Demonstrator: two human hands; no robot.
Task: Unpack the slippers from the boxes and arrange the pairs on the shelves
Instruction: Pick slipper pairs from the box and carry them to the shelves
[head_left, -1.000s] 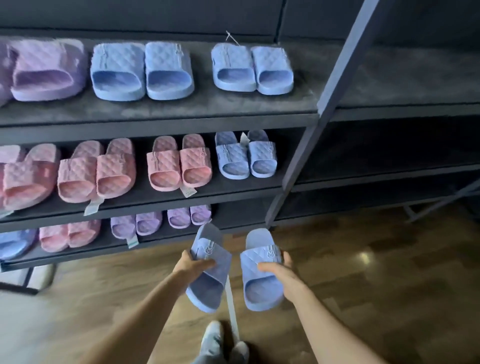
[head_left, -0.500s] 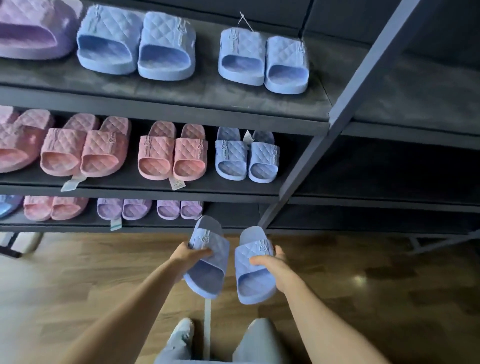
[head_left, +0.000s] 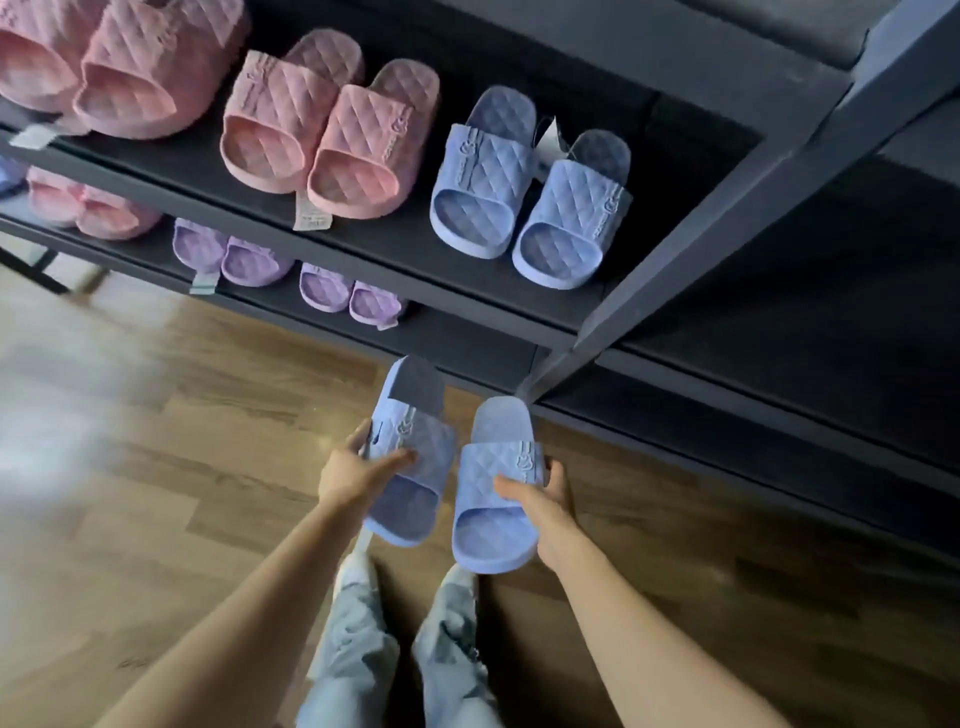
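Head view looks down at a dark rack and the floor. I see the left grip (head_left: 353, 470) curled round one blue slipper (head_left: 431, 452), thumb on top of the strap and fingers on its outer side. The right grip (head_left: 543, 496) holds the other blue slipper (head_left: 498, 457) the same way. Both slippers are just beside each other near the middle, open toe ends toward me, above the wooden floor (head_left: 182, 441) and not yet on a shelf. At 12 o'clock from them a blue pair (head_left: 524, 208) stands on the middle shelf (head_left: 410, 244). At 10 o'clock on that shelf is a pink pair (head_left: 322, 135). On the lower shelf (head_left: 467, 343) small purple pairs (head_left: 322, 286) stand in a row. At 6 o'clock are legs in light jeans (head_left: 358, 639).
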